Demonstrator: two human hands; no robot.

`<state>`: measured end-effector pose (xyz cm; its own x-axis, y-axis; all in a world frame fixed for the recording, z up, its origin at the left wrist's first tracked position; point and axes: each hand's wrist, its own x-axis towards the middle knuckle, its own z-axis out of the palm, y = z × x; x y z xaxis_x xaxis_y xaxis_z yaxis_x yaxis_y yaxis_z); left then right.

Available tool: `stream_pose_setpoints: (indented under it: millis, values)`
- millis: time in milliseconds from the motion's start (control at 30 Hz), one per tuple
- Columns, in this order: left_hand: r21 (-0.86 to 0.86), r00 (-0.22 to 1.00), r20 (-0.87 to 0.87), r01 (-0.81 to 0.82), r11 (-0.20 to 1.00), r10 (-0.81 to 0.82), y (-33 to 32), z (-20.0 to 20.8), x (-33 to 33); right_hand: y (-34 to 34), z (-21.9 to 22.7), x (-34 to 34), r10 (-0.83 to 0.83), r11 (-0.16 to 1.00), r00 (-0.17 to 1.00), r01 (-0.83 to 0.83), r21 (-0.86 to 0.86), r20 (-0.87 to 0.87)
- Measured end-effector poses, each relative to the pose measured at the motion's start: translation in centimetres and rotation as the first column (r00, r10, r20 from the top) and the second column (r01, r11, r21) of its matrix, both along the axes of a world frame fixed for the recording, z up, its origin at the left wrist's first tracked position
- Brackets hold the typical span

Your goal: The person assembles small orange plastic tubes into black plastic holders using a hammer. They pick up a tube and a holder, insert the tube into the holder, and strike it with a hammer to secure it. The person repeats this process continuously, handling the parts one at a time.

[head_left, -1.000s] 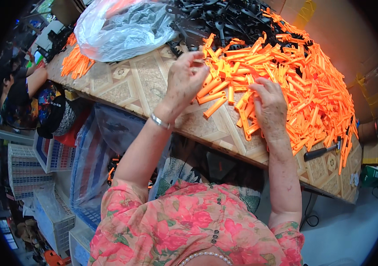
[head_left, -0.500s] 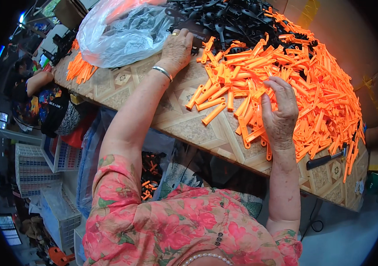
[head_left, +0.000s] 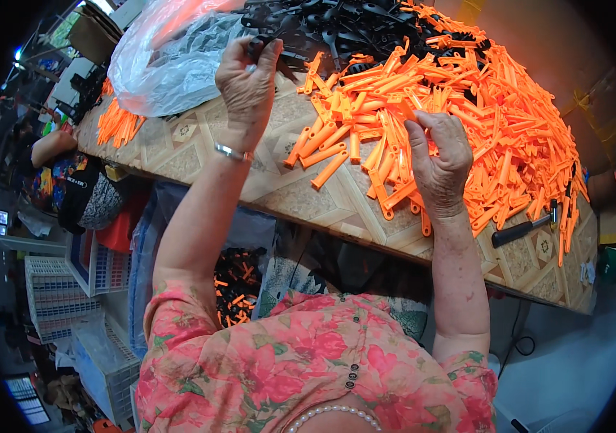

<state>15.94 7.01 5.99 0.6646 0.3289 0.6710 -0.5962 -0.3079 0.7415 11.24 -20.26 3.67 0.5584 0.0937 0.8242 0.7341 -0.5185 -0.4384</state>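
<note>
My left hand point(head_left: 245, 90) is raised over the table beside the clear plastic bag, with a small black plastic part point(head_left: 257, 47) pinched between thumb and fingers. Much of that part is hidden by the fingers. In front of the orange heap, my right hand point(head_left: 443, 162) has thumb and forefinger closed on an orange plastic handle point(head_left: 407, 110), whose end pokes up past the thumb. Slim orange plastic handles point(head_left: 517, 137) lie in a big pile around and beyond that hand. Behind them spreads a heap of black plastic parts point(head_left: 329, 32).
The patterned tabletop point(head_left: 300, 206) has its front edge near my body. A black-handled tool point(head_left: 517, 231) rests at the right. The plastic bag point(head_left: 171, 65) and a small orange bunch point(head_left: 119, 124) lie left. Below stand a bin of black-and-orange pieces point(head_left: 239, 285) and white baskets point(head_left: 51, 296).
My left hand has lifted from the edge of the black heap and come back to the left, a black part now showing in it. My right hand's fingers have closed on an orange handle.
</note>
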Motion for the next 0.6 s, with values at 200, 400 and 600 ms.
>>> stream_pose_setpoints:
  millis: [200,400,600]
  values:
    - [-0.736,0.842,-0.177,0.230,0.636,-0.510,-5.8,-1.6,-8.8,0.4,-0.6,-0.4,0.217,0.956,0.942,-0.152,0.250,-0.257]
    - [-0.964,0.722,0.080,0.231,0.130,-0.687,-8.1,-3.9,-13.1,0.6,2.3,-5.6,0.105,0.982,0.860,-0.170,-0.085,-0.499]
    - [-0.786,0.380,0.618,0.316,-0.531,-0.688,-9.8,-4.0,-14.3,1.3,-1.0,-10.6,0.321,0.917,0.792,-0.124,0.379,-0.519]
